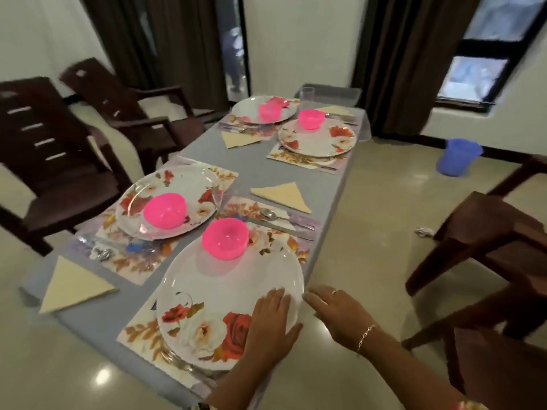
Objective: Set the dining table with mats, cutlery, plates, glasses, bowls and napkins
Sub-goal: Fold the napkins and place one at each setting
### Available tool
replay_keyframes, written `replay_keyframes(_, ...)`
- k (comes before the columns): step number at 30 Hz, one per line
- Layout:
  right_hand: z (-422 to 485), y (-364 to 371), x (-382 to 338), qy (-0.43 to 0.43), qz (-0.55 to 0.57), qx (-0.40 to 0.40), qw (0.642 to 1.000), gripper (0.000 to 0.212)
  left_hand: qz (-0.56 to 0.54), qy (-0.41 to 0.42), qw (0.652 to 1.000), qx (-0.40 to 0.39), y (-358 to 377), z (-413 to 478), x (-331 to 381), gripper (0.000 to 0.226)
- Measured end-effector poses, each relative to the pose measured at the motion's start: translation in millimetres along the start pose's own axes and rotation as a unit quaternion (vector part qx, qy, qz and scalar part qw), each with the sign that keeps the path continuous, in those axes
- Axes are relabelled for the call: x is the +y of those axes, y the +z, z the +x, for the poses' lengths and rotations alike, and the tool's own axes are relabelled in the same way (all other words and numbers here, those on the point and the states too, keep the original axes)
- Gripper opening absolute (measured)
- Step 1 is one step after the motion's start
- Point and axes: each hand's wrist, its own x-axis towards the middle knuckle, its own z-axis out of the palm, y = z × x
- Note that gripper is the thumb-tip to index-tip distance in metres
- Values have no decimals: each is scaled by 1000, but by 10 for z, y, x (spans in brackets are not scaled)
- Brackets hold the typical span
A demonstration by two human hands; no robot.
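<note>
Head view: the near plate (225, 294) is being steadied on its mat (139, 335) at the table (97, 318) corner. The left hand (270, 324) is being laid flat and open on the plate's right rim; the right hand (334, 313) is being held open just beside that rim, gripping nothing. A pink bowl (225, 238) is sitting on the plate's far part. The plate is being judged stiff, smooth and slippery, probably light; it is best taken at opposite rim edges and kept level so the bowl is not sliding.
</note>
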Motion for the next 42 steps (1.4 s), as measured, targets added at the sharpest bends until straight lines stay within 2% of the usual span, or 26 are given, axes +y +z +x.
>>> replay_keyframes(6,543,248,250,-227,0,-40,973,83,8,-29,1000,-5,12,-35,50,56)
replay_keyframes(7,614,290,294,-252,3,-49,967,82,22,-30,999,-3,7,-37,57,56)
replay_keyframes(9,739,334,366,-297,7,-64,953,66,52,-36,998,-11,-6,-60,72,55)
replay_keyframes(11,822,340,449,-326,10,-68,943,42,63,-60,996,-25,-20,-64,101,54)
replay_keyframes(12,861,320,493,-334,11,-79,939,45,67,-74,995,-31,-19,-60,117,54)
replay_keyframes(13,890,316,525,-344,9,-83,935,57,65,-89,993,-42,-18,-66,135,54)
replay_keyframes(15,949,360,594,-364,-2,-62,929,69,61,-114,990,-61,-24,-66,154,54)
replay_keyframes(19,1133,384,639,-400,41,-97,910,46,13,-183,982,-42,-30,-56,192,54)
replay_keyframes(22,1241,384,636,-457,66,-85,883,61,-18,-219,975,-24,-19,-54,214,53)
replay_keyframes(27,1390,407,613,-491,58,-77,866,65,-51,-292,955,16,5,-19,236,59)
replay_keyframes(32,1484,409,593,-513,68,-79,852,65,-47,-322,944,46,25,9,243,63)
replay_keyframes(37,1476,426,685,-521,74,-54,849,63,-61,-383,922,0,-56,47,332,81)
replay_keyframes(41,1435,435,900,-505,64,-29,860,62,-38,-426,904,-24,-106,131,383,65)
replay_keyframes(42,1426,442,974,-493,63,-24,867,64,-23,-430,902,-24,-119,177,400,69)
